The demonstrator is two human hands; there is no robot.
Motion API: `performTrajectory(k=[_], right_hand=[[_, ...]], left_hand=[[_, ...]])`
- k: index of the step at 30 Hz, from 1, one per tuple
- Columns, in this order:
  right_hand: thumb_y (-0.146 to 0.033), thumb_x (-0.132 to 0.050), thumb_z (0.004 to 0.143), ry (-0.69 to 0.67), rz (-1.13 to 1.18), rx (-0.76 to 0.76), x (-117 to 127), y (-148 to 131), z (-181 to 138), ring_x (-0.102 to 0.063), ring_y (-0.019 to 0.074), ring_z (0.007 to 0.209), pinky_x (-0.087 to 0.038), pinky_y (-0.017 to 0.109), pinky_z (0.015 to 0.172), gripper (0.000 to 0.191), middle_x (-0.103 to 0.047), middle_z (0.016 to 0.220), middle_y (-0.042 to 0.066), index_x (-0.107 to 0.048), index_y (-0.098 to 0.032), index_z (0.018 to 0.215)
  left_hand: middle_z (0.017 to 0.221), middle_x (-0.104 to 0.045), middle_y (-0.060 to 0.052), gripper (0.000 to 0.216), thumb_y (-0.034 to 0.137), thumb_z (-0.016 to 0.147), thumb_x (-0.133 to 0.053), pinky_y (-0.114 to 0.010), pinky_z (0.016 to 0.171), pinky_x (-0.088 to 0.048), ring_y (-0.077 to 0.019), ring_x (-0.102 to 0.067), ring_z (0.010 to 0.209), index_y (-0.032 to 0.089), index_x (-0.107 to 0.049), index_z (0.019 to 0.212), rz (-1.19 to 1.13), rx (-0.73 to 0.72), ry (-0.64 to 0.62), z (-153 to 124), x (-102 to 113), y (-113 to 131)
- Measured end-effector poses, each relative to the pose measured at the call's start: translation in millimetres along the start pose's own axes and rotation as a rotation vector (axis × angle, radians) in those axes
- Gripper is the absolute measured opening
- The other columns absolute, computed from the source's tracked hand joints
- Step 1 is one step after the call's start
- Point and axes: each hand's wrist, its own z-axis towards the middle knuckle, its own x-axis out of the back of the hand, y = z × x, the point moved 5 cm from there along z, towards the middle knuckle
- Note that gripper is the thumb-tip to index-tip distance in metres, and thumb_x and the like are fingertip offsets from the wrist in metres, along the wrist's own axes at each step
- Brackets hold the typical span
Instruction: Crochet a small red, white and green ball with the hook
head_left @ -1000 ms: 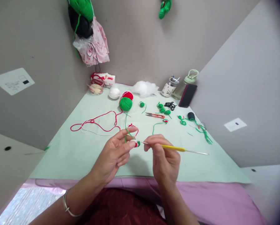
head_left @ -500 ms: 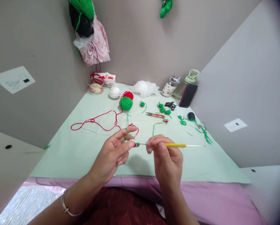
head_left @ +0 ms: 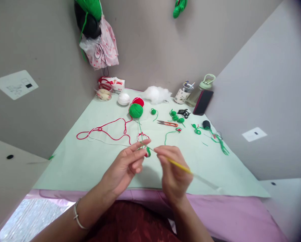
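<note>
My left hand [head_left: 127,161] pinches a small crochet piece [head_left: 147,152] in green, red and white between thumb and fingers. Green yarn [head_left: 140,129] runs from its raised index finger back to the green yarn ball [head_left: 136,110]. In my right hand [head_left: 176,173] is a crochet hook [head_left: 178,165] with a yellow handle, gripped like a pencil. The hook's thin tip meets the yarn just above the crochet piece; its far end is smeared by motion. Red and white strands [head_left: 142,135] lie just behind my left fingers.
Orange-handled thread snips [head_left: 167,123], small green crochet pieces [head_left: 174,117] and a red-and-green piece [head_left: 179,129] lie beyond my hands. Farther back are a white yarn ball [head_left: 123,99], white stuffing [head_left: 157,95], a pen cup [head_left: 182,95], a bottle [head_left: 198,95] and a phone [head_left: 203,102].
The hook has swung from nearly level to slanting, its back end dropping to the right. My right hand has shifted slightly left, and the crochet piece has tilted downward in my left fingers.
</note>
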Motion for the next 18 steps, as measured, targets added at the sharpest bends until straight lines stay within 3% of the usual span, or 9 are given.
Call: performTrajectory(k=[4,9,14,18], right_hand=[[-0.022,-0.062,0.104,0.019,0.331,-0.265,0.2,10.9,7.0,-0.063,0.0161,0.074,-0.053,0.032,0.068,0.02,-0.073,0.084,0.002,-0.081,-0.026,0.099],[-0.026,-0.068,0.102,-0.044,0.391,-0.328,-8.3,12.2,6.3,-0.067,0.0182,0.084,-0.055,0.034,0.075,0.017,-0.08,0.096,0.004,-0.084,-0.03,0.101],[-0.026,-0.067,0.102,-0.048,0.487,-0.342,-9.5,15.3,2.8,-0.066,0.0154,0.076,-0.056,0.032,0.071,0.017,-0.078,0.096,0.003,-0.084,-0.031,0.103],[-0.034,-0.07,0.1,-0.01,0.582,-0.414,-11.7,22.2,0.4,-0.067,0.0149,0.072,-0.058,0.031,0.068,0.015,-0.075,0.091,0.004,-0.083,-0.027,0.098]], left_hand=[[0.08,-0.062,0.004,0.035,0.019,0.076,-0.093,-0.014,0.052,-0.047,0.0002,-0.045,0.051,0.02,-0.084,0.11,0.04,-0.095,0.007,-1.8,-0.3,5.4],[0.086,-0.066,0.002,0.037,0.023,0.079,-0.092,-0.021,0.067,-0.058,-0.0058,-0.061,0.064,0.021,-0.082,0.115,0.171,-0.151,0.017,-7.8,-5.9,2.8],[0.072,-0.061,0.005,0.058,0.023,0.081,-0.089,-0.021,0.06,-0.054,-0.0072,-0.054,0.06,0.016,-0.071,0.135,0.123,-0.086,0.001,-9.0,-7.5,3.1],[0.07,-0.059,0.005,0.059,0.022,0.084,-0.085,-0.019,0.052,-0.045,-0.0046,-0.044,0.053,0.013,-0.067,0.139,0.064,-0.018,-0.052,-7.6,-7.3,1.5]])
